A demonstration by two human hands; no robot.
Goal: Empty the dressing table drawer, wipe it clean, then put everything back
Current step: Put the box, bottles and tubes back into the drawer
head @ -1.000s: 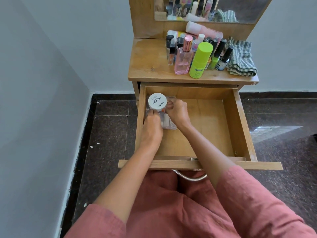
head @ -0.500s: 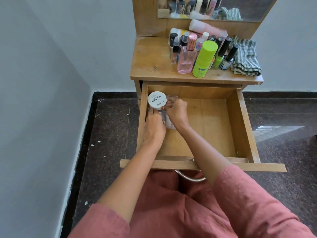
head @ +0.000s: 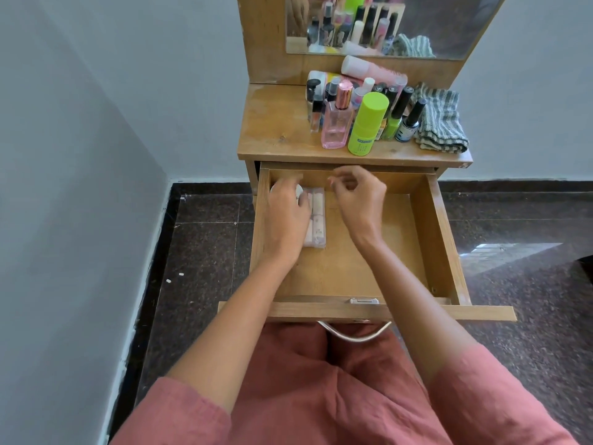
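- Left hand lies in the drawer, its grip closed over a white jar at the back left corner.
- Clear pack lies just beside it.
- Right hand hovers empty, fingers loosely curled.
- Bottles crowd the bench.

Head camera looks steeply down, fairly near, into the drawer.

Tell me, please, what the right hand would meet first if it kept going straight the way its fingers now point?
The right hand points toward the back of the drawer, so it would probably meet the drawer's back wall first. Nothing appears to lie between, though depth is hard to judge from this view.
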